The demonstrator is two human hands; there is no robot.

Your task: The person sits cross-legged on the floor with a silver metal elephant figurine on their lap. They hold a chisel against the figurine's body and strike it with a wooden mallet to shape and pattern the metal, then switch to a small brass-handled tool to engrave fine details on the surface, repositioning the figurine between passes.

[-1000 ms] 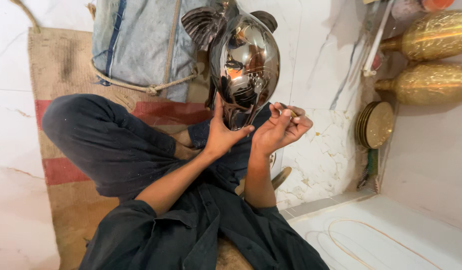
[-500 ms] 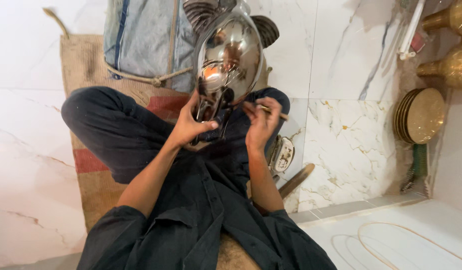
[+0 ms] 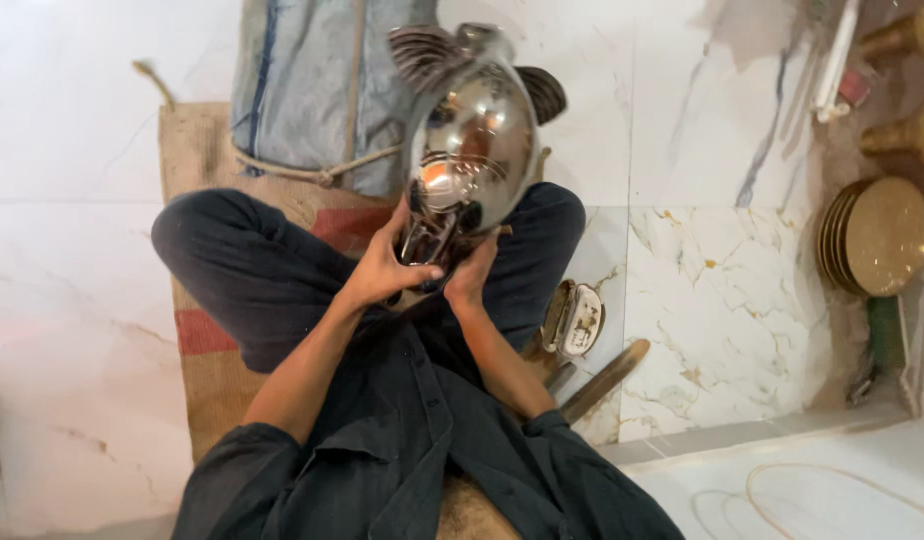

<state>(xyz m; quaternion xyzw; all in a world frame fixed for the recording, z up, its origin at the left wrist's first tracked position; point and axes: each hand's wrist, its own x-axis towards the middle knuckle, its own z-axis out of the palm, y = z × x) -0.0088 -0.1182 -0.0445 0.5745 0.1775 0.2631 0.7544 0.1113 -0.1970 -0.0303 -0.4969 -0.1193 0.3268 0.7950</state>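
A shiny, rounded metal figure with dark ridged wings at its top stands upright over my crossed legs. My left hand grips its narrow lower part from the left. From the right, my right hand closes on that same lower part, right against the left hand. Both forearms reach up from my dark shirt.
I sit on a woven mat on a white marble floor. A grey-blue sack tied with rope lies behind the figure. A small metal box and a wooden handle lie at my right. Stacked brass plates and brass vessels stand far right.
My right hand, raised with fingers spread beside the figure before, has come down onto its lower part next to the left hand. The view has shifted.
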